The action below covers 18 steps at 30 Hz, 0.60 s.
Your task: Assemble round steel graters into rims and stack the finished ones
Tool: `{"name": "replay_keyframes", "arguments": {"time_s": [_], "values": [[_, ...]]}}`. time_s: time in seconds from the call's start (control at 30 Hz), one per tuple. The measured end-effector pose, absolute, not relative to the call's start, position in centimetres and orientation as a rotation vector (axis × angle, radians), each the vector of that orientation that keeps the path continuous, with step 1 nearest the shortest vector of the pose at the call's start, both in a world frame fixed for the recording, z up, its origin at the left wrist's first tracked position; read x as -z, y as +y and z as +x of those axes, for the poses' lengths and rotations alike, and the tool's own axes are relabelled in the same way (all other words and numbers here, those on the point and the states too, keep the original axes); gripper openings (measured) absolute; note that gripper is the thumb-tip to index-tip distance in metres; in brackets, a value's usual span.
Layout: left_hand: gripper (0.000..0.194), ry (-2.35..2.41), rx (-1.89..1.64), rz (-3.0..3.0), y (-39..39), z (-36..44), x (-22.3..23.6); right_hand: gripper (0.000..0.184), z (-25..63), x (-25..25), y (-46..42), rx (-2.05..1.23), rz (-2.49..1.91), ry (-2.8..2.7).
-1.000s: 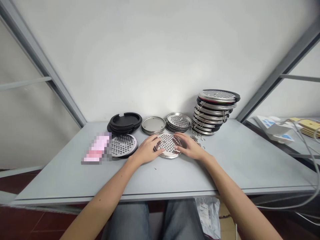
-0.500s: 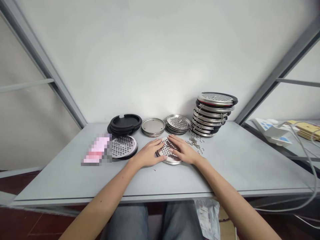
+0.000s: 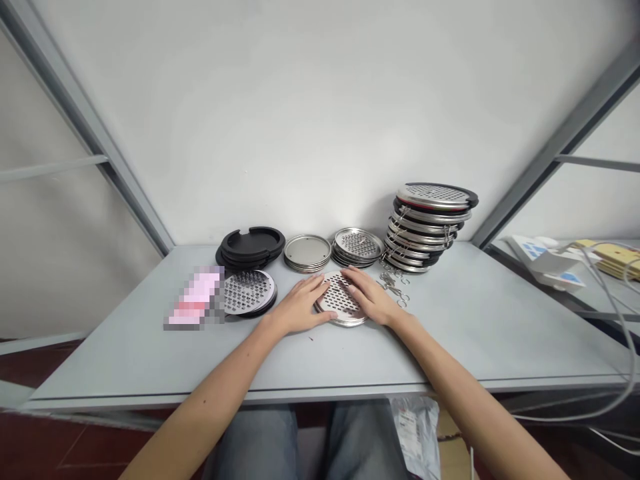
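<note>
A round metal grater plate [image 3: 342,299] with rows of slots lies on the table in front of me, seated on a round metal rim. My left hand [image 3: 301,305] rests at its left edge, fingers stretched over the rim and thumb along the near side. Across from it, my right hand [image 3: 373,298] lies over the right edge with its fingers extended. Both hands touch the plate, and it stays flat on the table. Small metal wire clasps [image 3: 395,287] lie loose just right of my right hand. My palms hide parts of the plate's edge.
Behind are black ring-shaped pieces [image 3: 253,245], stacked metal lids [image 3: 308,252] and stacked grater plates [image 3: 358,245]. A tall pile of clasped metal and black discs [image 3: 433,227] stands back right. More grater plates [image 3: 249,293] and a pixelated pink item [image 3: 197,293] lie left.
Both hands stay on the grater plate with almost the same pose. My right fingers have shifted slightly to the right, uncovering more slots. The view has moved a little.
</note>
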<state>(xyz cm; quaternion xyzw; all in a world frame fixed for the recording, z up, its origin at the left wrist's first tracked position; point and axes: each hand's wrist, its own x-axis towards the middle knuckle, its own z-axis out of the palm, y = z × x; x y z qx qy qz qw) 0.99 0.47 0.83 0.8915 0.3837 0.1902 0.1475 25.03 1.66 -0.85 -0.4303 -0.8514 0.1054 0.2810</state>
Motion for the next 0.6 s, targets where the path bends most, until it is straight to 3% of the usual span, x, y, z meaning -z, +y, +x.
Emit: {"name": "replay_keyframes", "arguments": {"time_s": [0.3,0.6], "values": [[0.067,1.158,-0.670,2.559,0.9,1.2,-0.5,0.046,28.3,-1.0,1.5,-0.441,-1.339,-2.023],[0.063,1.153,-0.704,2.552,0.8,1.5,-0.5,0.063,27.2,0.6,1.8,-0.372,-1.232,-2.231]]}}
